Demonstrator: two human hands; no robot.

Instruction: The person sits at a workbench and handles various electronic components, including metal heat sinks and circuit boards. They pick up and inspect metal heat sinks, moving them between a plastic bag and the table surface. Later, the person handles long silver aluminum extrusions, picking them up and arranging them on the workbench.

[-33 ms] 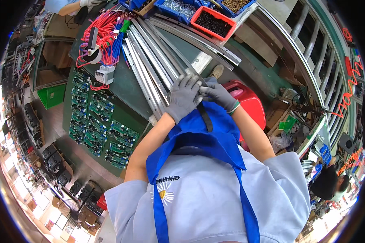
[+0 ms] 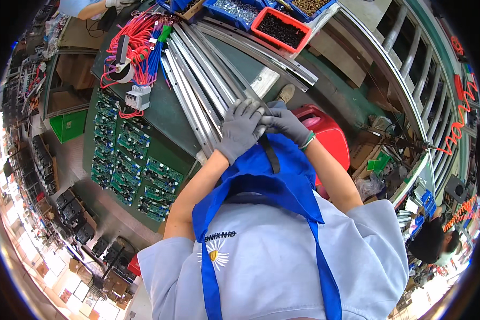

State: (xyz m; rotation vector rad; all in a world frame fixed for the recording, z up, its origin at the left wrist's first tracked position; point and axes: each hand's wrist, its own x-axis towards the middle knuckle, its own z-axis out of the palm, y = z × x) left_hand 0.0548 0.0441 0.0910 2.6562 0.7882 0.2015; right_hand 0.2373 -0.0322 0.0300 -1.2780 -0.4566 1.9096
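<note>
Several long silver metal rails lie on the dark green table, their near ends reaching toward my body. My left hand, in a grey glove, lies over the near ends with its fingers stretched out. Touching it on the right, my right hand, also gloved in grey, is closed around the near end of one rail. The undersides of both hands are hidden. My blue apron hangs just below them.
Red and blue wires lie left of the rails, near a grey-white component. Green circuit boards lie in rows farther left. A red bin of dark small parts stands behind. A red stool is to the right.
</note>
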